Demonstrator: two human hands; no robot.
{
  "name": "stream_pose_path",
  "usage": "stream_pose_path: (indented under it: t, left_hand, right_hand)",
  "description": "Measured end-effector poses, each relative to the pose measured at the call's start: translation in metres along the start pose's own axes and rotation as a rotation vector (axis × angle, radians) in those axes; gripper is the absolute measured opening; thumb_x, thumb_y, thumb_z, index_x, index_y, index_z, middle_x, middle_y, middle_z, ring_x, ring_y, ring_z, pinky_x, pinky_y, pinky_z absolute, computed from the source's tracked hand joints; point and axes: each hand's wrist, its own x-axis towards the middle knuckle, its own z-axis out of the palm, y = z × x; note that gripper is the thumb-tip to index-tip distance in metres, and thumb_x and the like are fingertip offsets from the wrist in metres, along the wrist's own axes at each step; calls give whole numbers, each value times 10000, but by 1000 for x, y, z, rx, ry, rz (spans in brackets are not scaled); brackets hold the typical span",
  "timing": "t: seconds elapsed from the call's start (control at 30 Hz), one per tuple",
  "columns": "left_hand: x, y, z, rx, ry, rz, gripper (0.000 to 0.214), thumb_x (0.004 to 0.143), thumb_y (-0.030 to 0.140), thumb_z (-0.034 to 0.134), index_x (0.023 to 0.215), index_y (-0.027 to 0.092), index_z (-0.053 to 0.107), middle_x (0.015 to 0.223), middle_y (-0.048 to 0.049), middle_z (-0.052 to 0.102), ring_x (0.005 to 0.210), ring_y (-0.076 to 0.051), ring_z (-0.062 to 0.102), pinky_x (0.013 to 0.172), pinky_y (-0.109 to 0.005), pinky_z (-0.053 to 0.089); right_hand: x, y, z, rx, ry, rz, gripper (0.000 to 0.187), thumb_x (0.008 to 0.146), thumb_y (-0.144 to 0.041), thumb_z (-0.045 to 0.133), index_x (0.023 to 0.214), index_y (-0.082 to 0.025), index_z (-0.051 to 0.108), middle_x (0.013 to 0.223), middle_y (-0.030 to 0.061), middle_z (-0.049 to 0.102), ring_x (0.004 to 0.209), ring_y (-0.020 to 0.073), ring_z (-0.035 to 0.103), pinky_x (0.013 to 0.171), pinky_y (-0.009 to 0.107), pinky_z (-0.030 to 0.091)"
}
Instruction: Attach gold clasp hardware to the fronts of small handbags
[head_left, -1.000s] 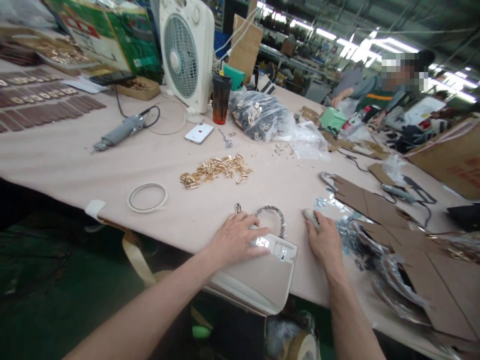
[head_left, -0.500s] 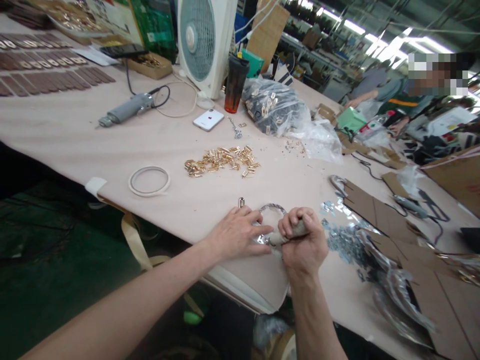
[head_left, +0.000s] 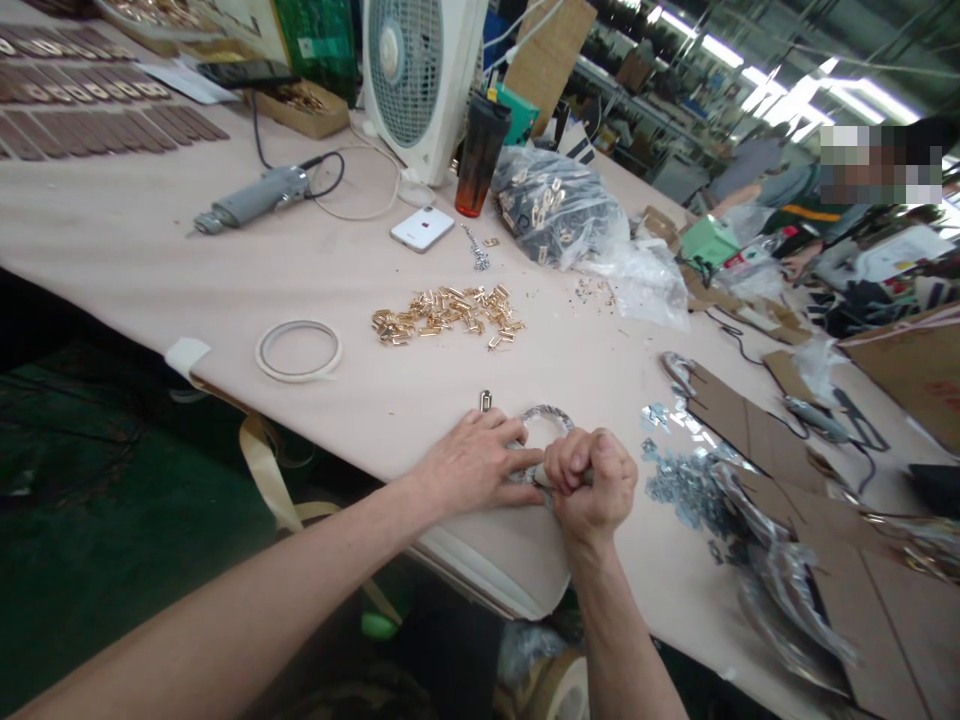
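Note:
A pale beige handbag (head_left: 517,560) lies at the table's near edge, its wrapped round handle (head_left: 551,415) pointing away from me. My left hand (head_left: 480,462) rests flat on the bag's top, fingers stretched toward the clasp. My right hand (head_left: 589,480) is a fist wrapped round a small pale-handled tool (head_left: 541,476), its tip hidden against the clasp beside my left fingertips. A small metal fitting (head_left: 485,401) lies just beyond my left hand.
A heap of gold fittings (head_left: 446,312), a tape ring (head_left: 298,350), a grey power tool (head_left: 251,200), a white phone (head_left: 422,228), a cup (head_left: 476,155), a fan (head_left: 420,70) and a plastic bag of hardware (head_left: 555,210) lie beyond. Cardboard pieces and foil wraps (head_left: 787,500) crowd the right. Another person sits far right.
My right hand picked up the small tool from the table on the right, closed into a fist and brought it to the bag's clasp. My left hand stayed on the bag.

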Motion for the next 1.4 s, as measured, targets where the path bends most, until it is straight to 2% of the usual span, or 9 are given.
stream_pose_path:
  t: [0.2,0.47,0.67,1.17,1.3,1.4]
  left_hand:
    - [-1,-1,0,-4,1,1,489,961,727,487,1208,355,686,1202,-42,625,1140,-262,505,919,-399,395]
    - [-2,1,0,-15,11,-10,442,982,684,500,1219,362,687,1230,-48,621,1137,-256,514,926,-395,393]
    - [-2,0,-2,-29,6,-16,499,930,721,563,1287,384,649,1253,-30,626,1141,-259,517,909,-392,390]
    - [-3,0,-2,-76,20,-15,423,957,681,559,1188,358,703,1231,-27,631,1131,-250,514,925,-388,386]
    - [-3,-1,-2,-62,17,-16,436,943,697,568,1195,368,707,1236,-30,627,1133,-252,511,914,-387,388]
    - [-3,-1,-2,-44,12,-7,433,940,695,576,1174,358,713,1226,-35,630,1130,-253,515,915,-385,392]
  right_hand:
    - [0,1,-1,-12,-83,25,418,1028,-349,564,639,-199,543,491,-63,419,391,83,358,406,223,285]
    - [-9,5,-6,-137,-159,-66,394,1023,-332,559,652,-203,584,514,-40,453,460,118,439,479,270,355]
    - [-16,-8,-1,-14,-6,-128,390,1003,-363,552,642,-217,544,502,-62,395,412,106,362,447,255,333]
    - [-21,5,8,-169,-8,-218,370,1005,-306,551,646,-214,566,510,-43,440,439,126,434,451,274,366]
    - [-18,6,10,-165,22,-184,376,1012,-300,550,648,-207,562,508,-50,436,430,112,412,440,260,352]
    - [-12,7,13,-193,66,-96,402,1020,-339,561,642,-204,536,507,-60,420,414,94,389,421,235,316]
